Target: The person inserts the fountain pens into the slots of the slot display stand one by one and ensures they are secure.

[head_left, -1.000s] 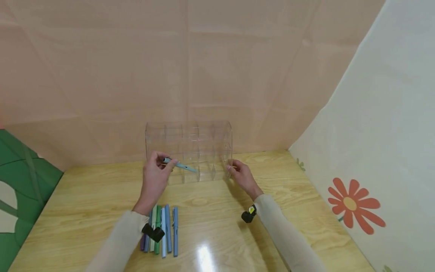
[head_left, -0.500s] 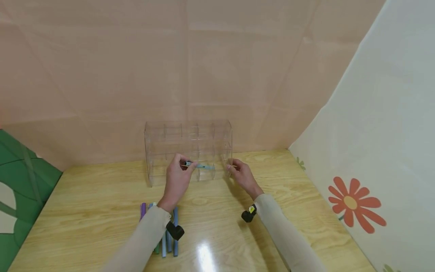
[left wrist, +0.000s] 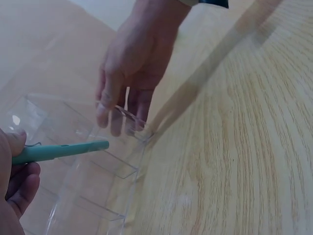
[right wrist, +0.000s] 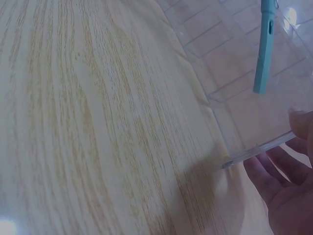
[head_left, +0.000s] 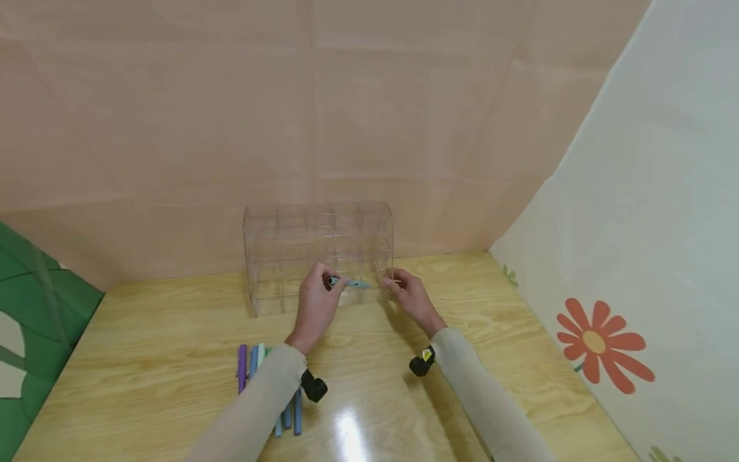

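My left hand (head_left: 319,304) pinches a teal pen (left wrist: 63,151) between thumb and fingers. The pen points to the right, in front of the lower right compartments of a clear plastic organizer (head_left: 262,260). At the organizer's right end, my right hand (head_left: 413,300) grips the side wall, thumb inside and fingers outside, as the right wrist view shows. There the teal pen (right wrist: 264,56) hangs over the clear compartments, its end apart from the right thumb (right wrist: 299,120).
Several pens lie side by side on the wooden table (head_left: 144,346), among them a purple pen (head_left: 242,366) and a blue pen (head_left: 297,414); my left sleeve (head_left: 254,404) covers part of them. A beige cloth backdrop (head_left: 369,128) rises behind the organizer.
My left hand has moved right with the teal pen, from the organizer's left half towards its right compartments. The right hand has stayed at the right wall.
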Action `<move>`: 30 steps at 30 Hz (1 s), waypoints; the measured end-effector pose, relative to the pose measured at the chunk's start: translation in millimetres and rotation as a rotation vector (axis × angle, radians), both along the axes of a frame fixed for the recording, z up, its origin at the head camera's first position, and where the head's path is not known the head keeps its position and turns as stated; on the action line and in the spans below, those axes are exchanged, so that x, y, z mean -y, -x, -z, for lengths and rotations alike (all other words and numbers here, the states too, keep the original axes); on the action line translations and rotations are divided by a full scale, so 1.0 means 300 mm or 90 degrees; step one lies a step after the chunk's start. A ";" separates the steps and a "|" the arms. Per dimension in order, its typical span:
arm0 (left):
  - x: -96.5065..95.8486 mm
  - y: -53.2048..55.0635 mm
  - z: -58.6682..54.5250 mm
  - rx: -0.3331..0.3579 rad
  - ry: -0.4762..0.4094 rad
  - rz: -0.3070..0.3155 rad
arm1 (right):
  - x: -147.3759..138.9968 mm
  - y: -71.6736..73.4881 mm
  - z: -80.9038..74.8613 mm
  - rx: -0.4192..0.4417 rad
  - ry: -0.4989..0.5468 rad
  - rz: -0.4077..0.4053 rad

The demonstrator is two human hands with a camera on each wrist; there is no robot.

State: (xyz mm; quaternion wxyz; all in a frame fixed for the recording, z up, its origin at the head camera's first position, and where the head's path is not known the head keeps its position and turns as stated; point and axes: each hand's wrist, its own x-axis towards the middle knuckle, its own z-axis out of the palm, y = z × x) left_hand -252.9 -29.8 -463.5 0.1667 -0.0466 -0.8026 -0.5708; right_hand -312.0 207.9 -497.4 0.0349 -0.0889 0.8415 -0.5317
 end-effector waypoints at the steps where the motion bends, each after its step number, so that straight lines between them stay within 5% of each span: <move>1: -0.006 0.004 0.003 0.000 0.009 0.005 | -0.001 0.001 0.001 0.001 0.000 0.001; 18: -0.098 0.050 0.000 0.037 0.145 0.038 | 0.003 -0.010 -0.003 -0.004 0.008 -0.002; 30: -0.118 0.073 0.031 0.003 0.194 0.034 | 0.005 0.000 0.003 -0.009 0.010 0.012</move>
